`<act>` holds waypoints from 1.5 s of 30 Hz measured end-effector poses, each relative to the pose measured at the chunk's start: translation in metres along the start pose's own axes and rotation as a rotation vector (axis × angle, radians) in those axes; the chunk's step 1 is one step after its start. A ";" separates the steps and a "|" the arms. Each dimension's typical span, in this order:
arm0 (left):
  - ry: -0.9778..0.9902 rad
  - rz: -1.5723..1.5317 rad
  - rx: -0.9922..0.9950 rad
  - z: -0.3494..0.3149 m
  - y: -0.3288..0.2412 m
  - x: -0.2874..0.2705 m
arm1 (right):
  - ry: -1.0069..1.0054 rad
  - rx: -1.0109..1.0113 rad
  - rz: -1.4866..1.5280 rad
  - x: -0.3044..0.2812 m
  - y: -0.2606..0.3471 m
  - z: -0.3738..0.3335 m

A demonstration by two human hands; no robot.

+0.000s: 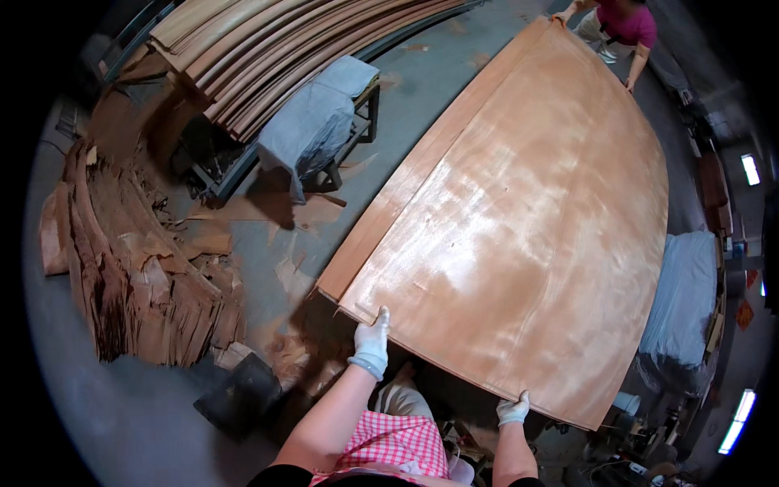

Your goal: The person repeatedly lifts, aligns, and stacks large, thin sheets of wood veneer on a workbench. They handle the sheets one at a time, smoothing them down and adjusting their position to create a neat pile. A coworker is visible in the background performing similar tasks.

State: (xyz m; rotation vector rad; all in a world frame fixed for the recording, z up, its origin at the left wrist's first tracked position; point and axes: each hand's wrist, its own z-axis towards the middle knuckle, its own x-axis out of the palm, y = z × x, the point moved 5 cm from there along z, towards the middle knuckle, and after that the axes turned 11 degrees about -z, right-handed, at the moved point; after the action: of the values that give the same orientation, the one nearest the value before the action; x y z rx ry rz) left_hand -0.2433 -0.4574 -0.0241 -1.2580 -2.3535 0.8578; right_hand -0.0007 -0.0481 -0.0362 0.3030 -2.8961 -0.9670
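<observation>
A large, glossy reddish-brown wood veneer sheet [519, 235] stretches away from me toward the upper right. Along its left side runs a narrower, duller strip of veneer [438, 162]. My left hand [372, 338], in a white glove, grips the near edge close to the left corner, thumb on top and fingers hidden beneath. Farther right, my gloved right hand [513, 408] pinches the same edge, its thumb also on top. At the far end a co-worker in a magenta top [633, 24] has both hands on the sheet's edge.
Long stacked veneer sheets [300, 49] lie on a rack at the upper left. A plastic-covered stand [312, 114] is beside them. Torn veneer scraps [146, 276] pile up on the left, near a black box-like object [238, 395]. A plastic-wrapped stack [683, 300] stands on the right.
</observation>
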 end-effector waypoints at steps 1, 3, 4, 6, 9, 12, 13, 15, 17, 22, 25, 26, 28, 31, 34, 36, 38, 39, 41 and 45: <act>-0.060 0.299 -0.088 0.005 0.003 -0.004 | -0.008 0.003 -0.035 -0.006 0.000 0.006; -0.113 0.351 0.098 -0.013 -0.017 0.007 | -0.037 0.005 -0.055 -0.006 -0.001 0.004; -0.122 0.222 0.215 -0.018 -0.021 0.008 | -0.045 0.013 -0.072 -0.003 -0.003 0.001; -0.157 0.325 0.151 -0.017 -0.022 0.011 | -0.037 -0.013 -0.011 -0.005 0.000 0.009; -0.187 0.329 0.185 -0.020 -0.025 0.010 | -0.026 -0.033 -0.015 -0.002 -0.001 0.008; -0.081 0.308 0.231 -0.043 -0.035 0.022 | 0.000 -0.032 -0.032 0.000 0.000 0.005; -0.014 0.188 0.403 -0.063 -0.047 0.032 | 0.012 -0.029 -0.031 -0.001 0.001 0.006; 0.297 0.123 0.528 -0.117 -0.084 0.058 | 0.038 -0.042 0.016 -0.012 0.003 0.018; 0.443 -0.222 0.549 -0.169 -0.105 0.077 | 0.015 -0.003 0.044 -0.003 -0.003 0.014; 0.578 -0.104 0.592 -0.185 -0.125 0.056 | 0.150 -0.012 0.003 0.011 -0.002 -0.015; 0.217 -0.264 0.356 -0.068 -0.078 0.010 | 0.107 -0.038 -0.034 -0.009 -0.005 0.004; 0.037 0.038 0.276 -0.031 -0.070 -0.004 | 0.107 -0.002 -0.058 -0.010 -0.009 0.004; -0.135 0.090 0.071 0.028 -0.032 -0.033 | 0.116 -0.004 -0.098 0.003 -0.020 -0.004; -0.174 0.272 0.016 0.036 -0.025 -0.027 | 0.096 0.035 -0.093 -0.025 -0.016 0.021; -0.130 0.290 0.138 0.030 -0.035 -0.021 | 0.077 0.060 -0.140 -0.011 -0.018 0.017; -0.147 0.367 0.220 0.020 -0.038 -0.019 | 0.017 0.039 -0.110 -0.001 -0.018 0.003; -0.134 0.356 0.327 0.010 -0.036 -0.016 | -0.044 0.009 -0.113 0.011 -0.016 -0.010; -0.124 0.436 0.381 0.005 -0.039 -0.012 | -0.075 -0.002 -0.130 0.015 -0.016 -0.013; -0.104 0.320 0.472 0.000 -0.043 -0.010 | -0.100 -0.009 -0.127 0.023 -0.014 -0.016; -0.143 0.650 0.140 0.013 -0.046 -0.009 | -0.178 0.025 -0.216 0.021 -0.013 -0.005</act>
State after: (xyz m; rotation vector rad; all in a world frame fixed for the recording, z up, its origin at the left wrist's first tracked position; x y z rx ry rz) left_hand -0.2747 -0.4893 -0.0043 -1.9925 -1.9369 1.3086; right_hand -0.0181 -0.0653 -0.0401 0.5701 -3.0875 -1.0385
